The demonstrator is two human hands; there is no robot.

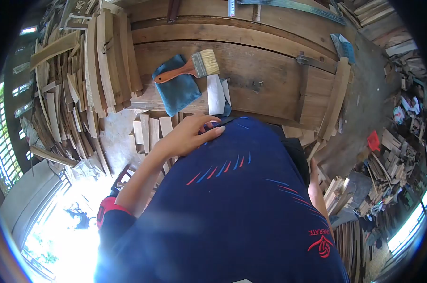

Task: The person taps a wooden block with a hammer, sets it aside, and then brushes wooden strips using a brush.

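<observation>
My left hand (197, 133) is at the front of my waist, against the hem of the dark blue shirt (237, 188). Its fingers are curled in beside a narrow dark strip; what they grip is hidden. At my right side, my right hand (313, 170) is mostly concealed by the shirt and a black cloth (296, 158), so its fingers do not show. On the wooden bench (265, 70) ahead, a paintbrush (182, 70) with a wooden handle and pale bristles lies across a blue cloth (178, 94). A folded white paper (216, 96) sits beside it.
Long wooden strips (107, 56) are stacked left of the bench. A metal fitting (312, 61) and an upright board (336, 94) are at its right end. A ruler (293, 8) lies at the far side. Scrap wood and a red dustpan-like object (373, 140) lie on the right.
</observation>
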